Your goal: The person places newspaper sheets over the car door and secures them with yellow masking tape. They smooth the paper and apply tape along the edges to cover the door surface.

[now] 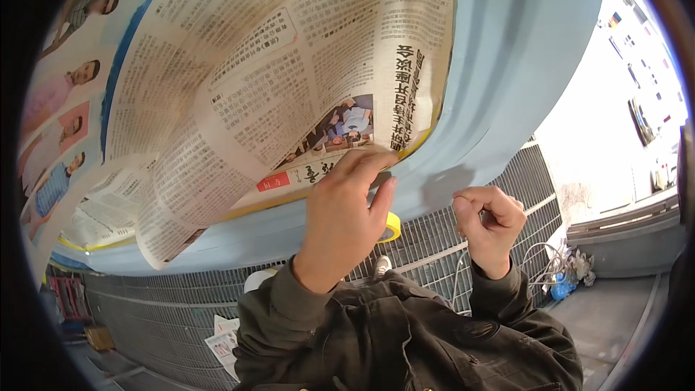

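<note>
Newspaper sheets (253, 94) cover much of a curved light-blue panel (521, 51). Yellow tape (423, 142) runs along their edge on the panel. My left hand (350, 206) lies at the paper's lower right corner, fingers stretched out on the edge. A roll of yellow tape (393, 227) shows just beside that hand's thumb; whether it hangs or is held I cannot tell. To the right, my right hand (489, 219) is raised off the panel, thumb pressed against curled fingers. Anything pinched in it is too small to make out.
Beneath the panel lies a metal floor grating (434, 261). Scraps of plastic and a blue crumpled piece (561, 288) lie at the right. Loose printed paper (223, 346) is at lower left, with a cardboard box (100, 338) beyond. A loose newspaper flap (170, 221) hangs over the panel's edge.
</note>
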`<state>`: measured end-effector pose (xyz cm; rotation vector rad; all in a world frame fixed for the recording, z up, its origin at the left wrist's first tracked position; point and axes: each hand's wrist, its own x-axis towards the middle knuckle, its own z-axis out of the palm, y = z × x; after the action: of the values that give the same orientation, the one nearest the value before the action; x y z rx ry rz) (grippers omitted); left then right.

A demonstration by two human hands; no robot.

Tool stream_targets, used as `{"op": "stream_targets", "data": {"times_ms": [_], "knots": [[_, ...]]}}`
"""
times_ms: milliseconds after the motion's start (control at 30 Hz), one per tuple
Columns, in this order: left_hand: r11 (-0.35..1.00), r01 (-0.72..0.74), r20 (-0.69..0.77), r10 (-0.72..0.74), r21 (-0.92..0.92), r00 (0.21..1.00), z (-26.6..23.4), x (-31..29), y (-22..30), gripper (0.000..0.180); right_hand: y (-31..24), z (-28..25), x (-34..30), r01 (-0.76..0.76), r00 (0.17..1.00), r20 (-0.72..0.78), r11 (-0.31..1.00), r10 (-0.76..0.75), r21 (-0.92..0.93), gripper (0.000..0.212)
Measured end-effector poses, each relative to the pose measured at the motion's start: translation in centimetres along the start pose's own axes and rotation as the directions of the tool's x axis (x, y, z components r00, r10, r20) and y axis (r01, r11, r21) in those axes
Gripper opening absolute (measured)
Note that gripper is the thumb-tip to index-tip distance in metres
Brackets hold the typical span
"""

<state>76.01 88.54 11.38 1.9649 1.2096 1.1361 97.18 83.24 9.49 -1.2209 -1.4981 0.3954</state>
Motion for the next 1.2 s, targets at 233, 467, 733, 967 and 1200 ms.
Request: {"op": "stream_targets", "data": {"times_ms": [233,467,733,967,1200], "knots": [[0.969,-0.044,-0.036,0.054,0.242,0.998,-1.4,-1.4,-0.7,0.026,1.0,-1.3,-0.1,-0.028,0.998,0.063,0.998,0.025,0.049,0.012],[0.933,0.121,-0.158,-0.071,0.338,0.985,-1.8,-3.9,-0.3,0.025,2.4,-3.0,-0.7,-0.094,0.989,0.126,0.983,0.074,0.159,0.01],[0.876,0.279,-0.41,-0.105,0.394,0.906,-4.5,-6.9,-1.1,0.025,4.3,-2.6,-1.7,-0.176,0.962,0.254,0.938,0.099,0.3,0.009],[0.981,0.126,-0.431,-0.178,-0.147,0.885,-5.0,-9.9,2.5,0.018,0.5,0.6,-1.3,-0.049,0.845,0.511,0.926,-0.161,0.374,0.034],[0.927,-0.049,-0.335,-0.085,-0.372,0.938,-7.3,-10.0,3.5,0.014,-6.9,7.5,-3.3,-0.114,0.795,0.513,0.751,-0.324,0.65,0.076]]}}
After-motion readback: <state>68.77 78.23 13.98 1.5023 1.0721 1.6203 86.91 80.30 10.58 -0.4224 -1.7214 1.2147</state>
